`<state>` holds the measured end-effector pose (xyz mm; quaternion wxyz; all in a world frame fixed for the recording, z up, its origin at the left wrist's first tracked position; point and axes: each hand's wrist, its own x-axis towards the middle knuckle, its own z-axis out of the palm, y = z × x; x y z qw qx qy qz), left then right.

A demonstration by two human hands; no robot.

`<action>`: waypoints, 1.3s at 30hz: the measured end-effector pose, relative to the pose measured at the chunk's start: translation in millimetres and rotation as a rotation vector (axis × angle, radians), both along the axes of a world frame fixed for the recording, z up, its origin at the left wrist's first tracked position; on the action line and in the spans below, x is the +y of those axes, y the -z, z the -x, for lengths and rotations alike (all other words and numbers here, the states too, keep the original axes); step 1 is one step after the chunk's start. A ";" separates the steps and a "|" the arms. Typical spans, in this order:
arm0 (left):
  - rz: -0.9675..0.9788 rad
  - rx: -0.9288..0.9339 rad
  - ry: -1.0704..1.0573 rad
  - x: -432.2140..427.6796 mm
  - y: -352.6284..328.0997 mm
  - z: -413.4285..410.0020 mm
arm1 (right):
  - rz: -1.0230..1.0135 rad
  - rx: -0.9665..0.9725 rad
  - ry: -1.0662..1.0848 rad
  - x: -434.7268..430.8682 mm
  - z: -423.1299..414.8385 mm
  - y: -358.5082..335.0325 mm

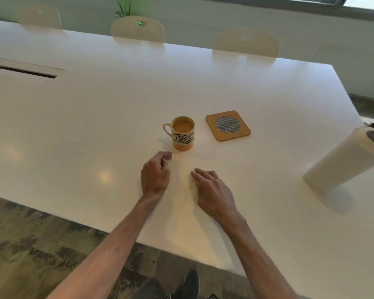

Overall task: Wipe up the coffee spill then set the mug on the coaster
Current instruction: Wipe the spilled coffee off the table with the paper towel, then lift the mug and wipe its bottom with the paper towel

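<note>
A cream mug (183,134) with black lettering and an orange base stands upright on the white table (95,126), full of milky coffee, handle to the left. To its right lies a square wooden coaster (228,125) with a round mesh centre, apart from the mug. My left hand (155,174) hovers just in front of the mug with fingers loosely curled and nothing in it. My right hand (213,190) rests flat on the table, fingers apart, empty. I make out no dark spill on the tabletop.
A roll of paper towels (345,160) stands upright at the right edge of the table. Three pale chairs (137,29) line the far side. A cable slot (22,70) is set in the table at left. My shoe (190,283) shows below the near edge.
</note>
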<state>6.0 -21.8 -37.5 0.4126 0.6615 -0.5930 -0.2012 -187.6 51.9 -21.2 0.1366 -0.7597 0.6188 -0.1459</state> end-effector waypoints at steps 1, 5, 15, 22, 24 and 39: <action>0.002 0.012 -0.012 -2.5 -2.0 0.5 | 0.021 0.011 0.012 0.6 2.0 -0.7; 0.008 0.108 -0.071 -12.2 -5.2 2.0 | 0.078 -0.008 0.108 -1.7 6.3 -0.8; 0.137 0.232 -0.070 -68.9 -34.0 3.5 | 0.217 0.045 0.245 -21.2 6.6 0.8; 0.011 0.305 0.087 -99.2 -38.9 -1.8 | 0.089 -0.207 0.308 -39.1 3.5 -7.0; -0.026 0.340 0.101 -104.0 -36.6 -2.9 | 0.015 -0.380 0.325 -43.5 7.7 -8.0; -0.238 0.532 0.362 -132.3 -29.9 -21.5 | 0.159 0.044 0.422 -43.5 -24.5 2.3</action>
